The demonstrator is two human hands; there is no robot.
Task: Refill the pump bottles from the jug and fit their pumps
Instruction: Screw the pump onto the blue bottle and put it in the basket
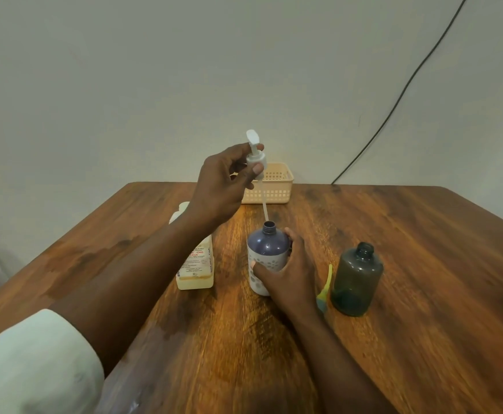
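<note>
Two grips closed: left hand (226,186) pinches pump (255,158), right hand (289,270) clasps purple bottle (266,249).

- Left hand (226,186): raised at left of centre, forearm bare, pale sleeve pushed up at near left; thumb and fingertips pinched on a white pump (254,152).
- Right hand (289,270): lower and nearer, palm down, fingers wrapped round a purple bottle (266,249), forearm reaching in from near right.
</note>
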